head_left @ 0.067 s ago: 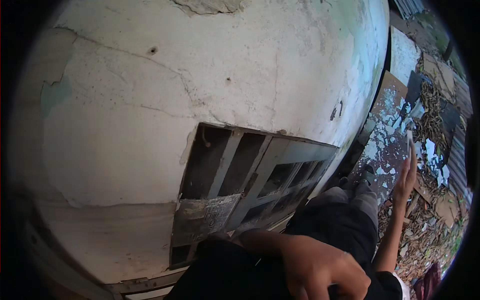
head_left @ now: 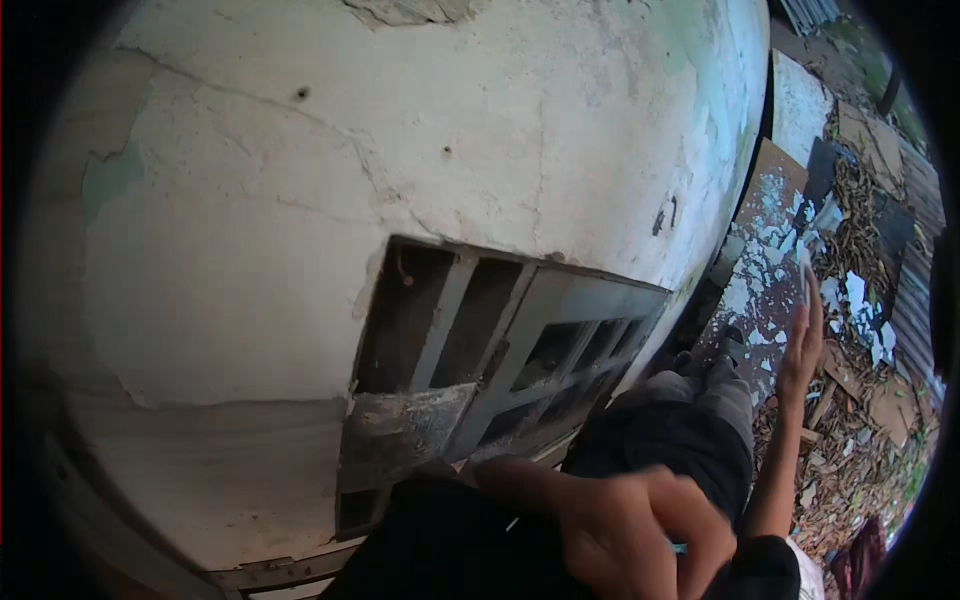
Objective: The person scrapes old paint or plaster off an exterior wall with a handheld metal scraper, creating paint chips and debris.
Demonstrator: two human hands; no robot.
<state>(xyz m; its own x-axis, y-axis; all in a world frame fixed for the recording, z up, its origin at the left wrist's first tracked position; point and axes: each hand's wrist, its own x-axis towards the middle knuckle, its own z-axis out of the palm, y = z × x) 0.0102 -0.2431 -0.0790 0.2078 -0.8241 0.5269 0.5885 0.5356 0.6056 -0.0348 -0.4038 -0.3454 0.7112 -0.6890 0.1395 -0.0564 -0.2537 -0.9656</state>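
My left hand [head_left: 635,535] is close in at the bottom middle, in front of my dark clothing. Its fingers are curled and partly blurred. A small teal bit [head_left: 681,548] shows between them, too little of it to name. On the right, my right arm reaches out and my right hand [head_left: 798,355] has its fingers held long and close together. At their tips a thin, pale, flat piece [head_left: 805,265] stands up, and the fingers appear closed on it. A plastered wall [head_left: 300,310] with cracks and peeling paint fills the left and middle.
Set in the wall is a worn window frame [head_left: 475,320] with dark openings. On the right, paint flakes lie on a brown board [head_left: 775,180] by my feet. Dry leaves [head_left: 860,205], boards and corrugated sheet [head_left: 920,310] cover the ground beyond.
My left hand has turned and its fingers have shifted, so the teal bit now shows. My right hand with the pale piece has moved slightly left and nearer. The whole view has shifted slightly.
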